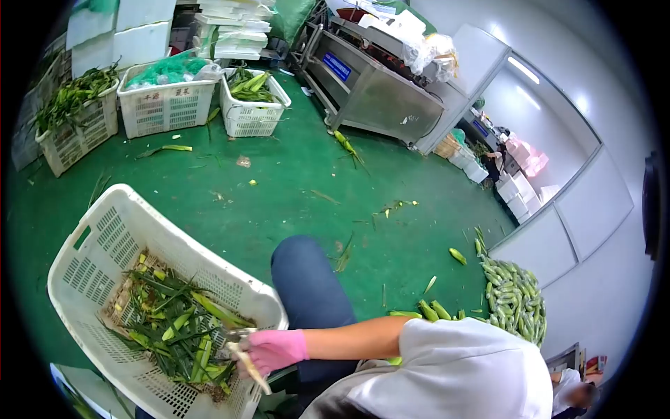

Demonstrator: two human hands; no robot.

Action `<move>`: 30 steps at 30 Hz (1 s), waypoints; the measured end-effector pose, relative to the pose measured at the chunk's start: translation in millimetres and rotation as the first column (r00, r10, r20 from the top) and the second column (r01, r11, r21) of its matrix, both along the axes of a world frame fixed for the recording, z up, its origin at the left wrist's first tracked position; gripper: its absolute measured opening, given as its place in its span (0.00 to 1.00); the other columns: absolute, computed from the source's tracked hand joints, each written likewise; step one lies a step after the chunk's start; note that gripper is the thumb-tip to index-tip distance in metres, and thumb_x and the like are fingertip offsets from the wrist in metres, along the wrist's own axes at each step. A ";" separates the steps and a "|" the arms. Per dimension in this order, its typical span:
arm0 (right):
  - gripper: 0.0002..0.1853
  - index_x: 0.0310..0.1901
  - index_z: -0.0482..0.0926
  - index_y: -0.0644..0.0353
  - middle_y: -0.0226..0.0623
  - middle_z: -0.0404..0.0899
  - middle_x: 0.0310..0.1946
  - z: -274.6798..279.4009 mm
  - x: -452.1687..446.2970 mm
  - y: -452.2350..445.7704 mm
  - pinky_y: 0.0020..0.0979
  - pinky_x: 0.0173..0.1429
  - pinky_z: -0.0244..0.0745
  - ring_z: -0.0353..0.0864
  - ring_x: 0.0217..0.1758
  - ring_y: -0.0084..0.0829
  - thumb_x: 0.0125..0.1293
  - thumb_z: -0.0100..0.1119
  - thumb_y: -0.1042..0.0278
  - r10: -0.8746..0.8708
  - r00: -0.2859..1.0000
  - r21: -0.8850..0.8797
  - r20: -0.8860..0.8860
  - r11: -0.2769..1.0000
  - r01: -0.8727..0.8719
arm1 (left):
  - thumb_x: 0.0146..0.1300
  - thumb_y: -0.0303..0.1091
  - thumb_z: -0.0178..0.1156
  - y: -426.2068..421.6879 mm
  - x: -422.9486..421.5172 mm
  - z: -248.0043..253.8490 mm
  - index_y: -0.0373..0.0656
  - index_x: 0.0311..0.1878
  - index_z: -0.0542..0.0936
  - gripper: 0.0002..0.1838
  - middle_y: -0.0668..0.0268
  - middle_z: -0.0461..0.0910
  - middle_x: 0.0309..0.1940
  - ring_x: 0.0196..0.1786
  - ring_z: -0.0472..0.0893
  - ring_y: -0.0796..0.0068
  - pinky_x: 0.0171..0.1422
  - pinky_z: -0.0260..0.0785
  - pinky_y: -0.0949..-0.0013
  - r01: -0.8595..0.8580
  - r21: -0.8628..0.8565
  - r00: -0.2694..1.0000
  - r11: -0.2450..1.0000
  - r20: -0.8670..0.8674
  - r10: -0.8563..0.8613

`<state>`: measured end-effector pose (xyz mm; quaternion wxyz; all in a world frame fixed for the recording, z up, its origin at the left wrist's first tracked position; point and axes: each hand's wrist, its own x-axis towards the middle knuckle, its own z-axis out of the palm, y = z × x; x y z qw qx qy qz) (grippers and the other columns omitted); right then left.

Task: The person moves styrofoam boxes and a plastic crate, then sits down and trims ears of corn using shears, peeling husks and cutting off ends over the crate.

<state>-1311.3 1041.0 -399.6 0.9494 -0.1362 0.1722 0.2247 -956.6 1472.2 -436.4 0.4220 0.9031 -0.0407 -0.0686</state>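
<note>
My right hand (276, 351), in a pink glove, is closed over the near right rim of a large white basket (174, 234). At its fingers is a narrow, pale object (252, 371), slanting down, too unclear to name. Green husks and leaves (178, 325) lie in the basket, some just left of the hand. Several green corn ears (436, 309) lie on the floor behind my right arm, partly hidden by my white sleeve. My left hand is not visible.
Bagged corn (515, 297) is heaped by the right wall. White crates (255, 115) with leaves and green netting stand at the back left. Beyond is a metal machine (377, 91). Husk scraps litter the green floor (279, 181). Another person (572, 392) is at lower right.
</note>
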 end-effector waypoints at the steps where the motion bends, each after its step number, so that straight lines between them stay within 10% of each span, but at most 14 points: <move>1: 0.18 0.52 0.73 0.53 0.34 0.80 0.46 -1.1 13.8 -1.8 0.44 0.65 0.73 0.81 0.54 0.38 0.68 0.57 0.51 0.033 0.999 -0.096 -0.035 0.995 -0.036 | 0.71 0.46 0.53 -32.9 -20.6 12.1 0.43 0.61 0.75 0.22 0.60 0.83 0.46 0.45 0.82 0.69 0.47 0.75 0.62 0.051 -0.054 0.998 0.997 -0.036 -0.053; 6: 0.15 0.49 0.70 0.60 0.39 0.75 0.35 0.2 86.7 -20.2 0.32 0.37 0.81 0.82 0.34 0.32 0.59 0.55 0.70 0.089 0.948 -0.651 0.305 0.746 0.140 | 0.70 0.44 0.56 -145.5 -93.4 50.2 0.42 0.65 0.71 0.25 0.61 0.82 0.48 0.46 0.81 0.72 0.48 0.74 0.65 0.210 -0.186 0.942 0.960 -0.224 -0.249; 8: 0.20 0.51 0.66 0.63 0.44 0.74 0.34 96.6 78.3 -42.4 0.33 0.20 0.77 0.77 0.18 0.33 0.54 0.52 0.74 0.123 0.973 -0.782 0.198 0.618 0.081 | 0.69 0.43 0.58 -167.2 -108.4 58.4 0.41 0.67 0.69 0.27 0.61 0.81 0.49 0.46 0.81 0.73 0.49 0.74 0.66 0.217 -0.213 0.921 0.953 -0.279 -0.272; 11: 0.43 0.73 0.53 0.60 0.52 0.72 0.50 94.4 93.8 -68.3 0.34 0.09 0.70 0.79 0.17 0.36 0.52 0.54 0.74 0.212 0.968 -0.898 0.134 0.440 0.028 | 0.69 0.42 0.60 -178.4 -117.5 64.5 0.41 0.70 0.66 0.30 0.62 0.80 0.50 0.47 0.80 0.75 0.49 0.74 0.68 0.192 -0.235 0.907 0.953 -0.328 -0.264; 12: 0.44 0.74 0.56 0.59 0.55 0.71 0.59 92.7 95.6 -72.5 0.41 0.29 0.83 0.86 0.35 0.44 0.54 0.59 0.68 0.215 0.974 -0.965 0.072 0.262 0.014 | 0.69 0.41 0.60 -183.4 -119.0 58.6 0.41 0.71 0.65 0.31 0.62 0.80 0.50 0.47 0.80 0.75 0.50 0.74 0.68 0.162 -0.238 0.917 0.958 -0.323 -0.235; 15: 0.46 0.71 0.63 0.63 0.56 0.70 0.63 13.1 113.3 -80.9 0.39 0.69 0.67 0.71 0.65 0.46 0.53 0.69 0.49 0.266 0.945 -0.968 0.191 -0.108 0.226 | 0.70 0.44 0.60 -192.5 -122.1 18.2 0.37 0.68 0.70 0.29 0.57 0.78 0.56 0.58 0.75 0.65 0.65 0.65 0.64 0.048 -0.250 0.973 0.967 -0.208 -0.102; 19: 0.52 0.71 0.58 0.72 0.60 0.68 0.64 39.8 119.3 -70.7 0.39 0.70 0.67 0.72 0.66 0.46 0.55 0.71 0.44 0.370 0.926 -0.995 0.075 -0.030 0.092 | 0.68 0.46 0.62 -203.1 -120.4 -0.7 0.35 0.63 0.74 0.28 0.53 0.80 0.53 0.57 0.78 0.61 0.63 0.68 0.63 0.155 0.018 0.985 0.988 0.078 -0.156; 27: 0.47 0.67 0.64 0.71 0.58 0.69 0.61 22.3 133.9 -61.2 0.40 0.73 0.62 0.69 0.67 0.51 0.51 0.72 0.51 0.329 0.920 -0.970 0.214 -0.036 0.239 | 0.61 0.45 0.69 -230.6 -135.1 53.4 0.41 0.63 0.74 0.30 0.49 0.84 0.43 0.45 0.84 0.50 0.51 0.75 0.60 0.362 -0.052 0.930 0.931 0.096 -0.356; 30: 0.45 0.67 0.64 0.71 0.58 0.69 0.61 17.4 133.9 -64.5 0.41 0.73 0.61 0.67 0.67 0.52 0.51 0.71 0.54 0.364 0.909 -0.958 0.205 -0.115 0.262 | 0.62 0.43 0.69 -229.5 -131.4 77.3 0.38 0.62 0.75 0.29 0.52 0.84 0.45 0.48 0.84 0.64 0.55 0.73 0.66 0.450 0.036 0.893 0.892 -0.024 -0.449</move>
